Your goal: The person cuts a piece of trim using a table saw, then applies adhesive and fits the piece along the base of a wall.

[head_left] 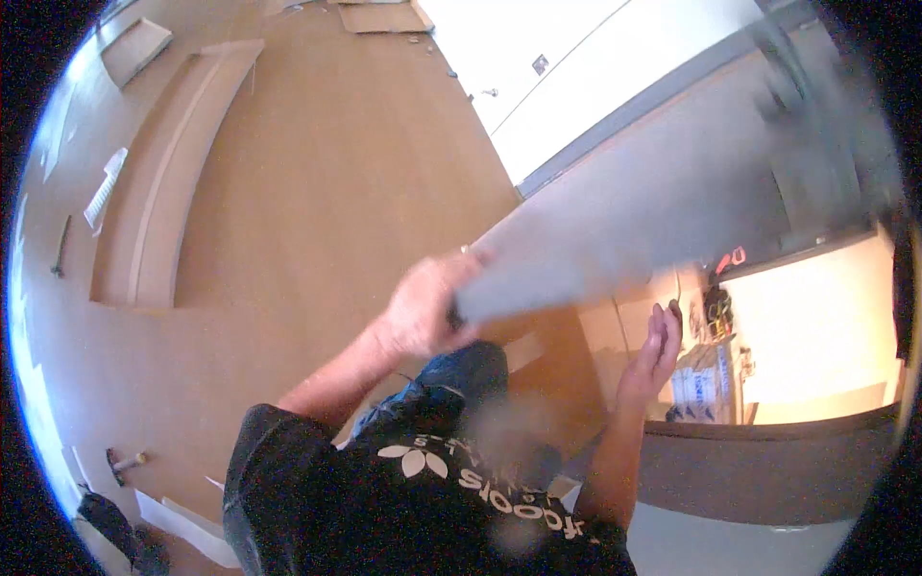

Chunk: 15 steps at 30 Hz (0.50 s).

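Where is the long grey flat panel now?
In the head view, the long grey panel runs from the left hand toward the upper right, above the right hand.

The person wears a black T-shirt (pixel 317 490) with short sleeves (pixel 261 432); on its front stand a white mark (pixel 413 464) of three leaves and white lettering (pixel 538 510). The trousers (pixel 471 372) look dark blue (they are partly blurred). Left hand (pixel 423 305) and right hand (pixel 658 350) are bare.

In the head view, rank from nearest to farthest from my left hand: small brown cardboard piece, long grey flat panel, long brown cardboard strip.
1. Long grey flat panel: gripped by your left hand.
2. Long brown cardboard strip: left, on the floor.
3. Small brown cardboard piece: upper left, near the picture's rim.
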### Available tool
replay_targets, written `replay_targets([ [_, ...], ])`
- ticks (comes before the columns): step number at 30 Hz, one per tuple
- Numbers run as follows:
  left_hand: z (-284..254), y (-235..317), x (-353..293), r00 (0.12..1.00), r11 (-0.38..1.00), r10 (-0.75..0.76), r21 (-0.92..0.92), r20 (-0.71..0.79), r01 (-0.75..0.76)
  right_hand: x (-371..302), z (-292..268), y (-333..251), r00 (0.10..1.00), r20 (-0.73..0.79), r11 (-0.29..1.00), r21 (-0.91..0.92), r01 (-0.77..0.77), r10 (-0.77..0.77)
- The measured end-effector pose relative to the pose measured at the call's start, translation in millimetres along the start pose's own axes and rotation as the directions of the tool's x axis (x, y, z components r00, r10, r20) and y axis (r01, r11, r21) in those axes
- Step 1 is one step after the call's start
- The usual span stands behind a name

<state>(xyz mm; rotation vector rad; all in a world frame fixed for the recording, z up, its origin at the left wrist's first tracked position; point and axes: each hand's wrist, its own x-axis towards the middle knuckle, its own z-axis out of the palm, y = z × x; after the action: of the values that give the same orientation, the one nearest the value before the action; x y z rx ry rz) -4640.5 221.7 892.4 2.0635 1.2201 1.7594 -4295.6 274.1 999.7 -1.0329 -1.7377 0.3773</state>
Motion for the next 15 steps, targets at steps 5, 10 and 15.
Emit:
replay_targets([
  [5, 81.0, 51.8, 6.3, 0.956, 0.959, 0.282, -0.044, 0.084, -0.279, -69.4, -49.3, 23.0, 0.900, 0.182, 0.756, -0.493, 0.432, -0.396],
  [10, 148.8, 70.2, 4.5, 0.964, 0.935, 0.262, -0.234, -0.047, -0.266, -101.6, -58.3, 9.6, 0.974, 0.033, 0.845, -0.491, 0.210, -0.223],
  [15, 173.9, 62.6, 2.1, 0.959, 0.872, 0.257, -0.399, -0.119, -0.283, -115.0, -37.0, 6.0, 0.999, 0.015, 0.875, -0.483, 0.041, -0.039],
])
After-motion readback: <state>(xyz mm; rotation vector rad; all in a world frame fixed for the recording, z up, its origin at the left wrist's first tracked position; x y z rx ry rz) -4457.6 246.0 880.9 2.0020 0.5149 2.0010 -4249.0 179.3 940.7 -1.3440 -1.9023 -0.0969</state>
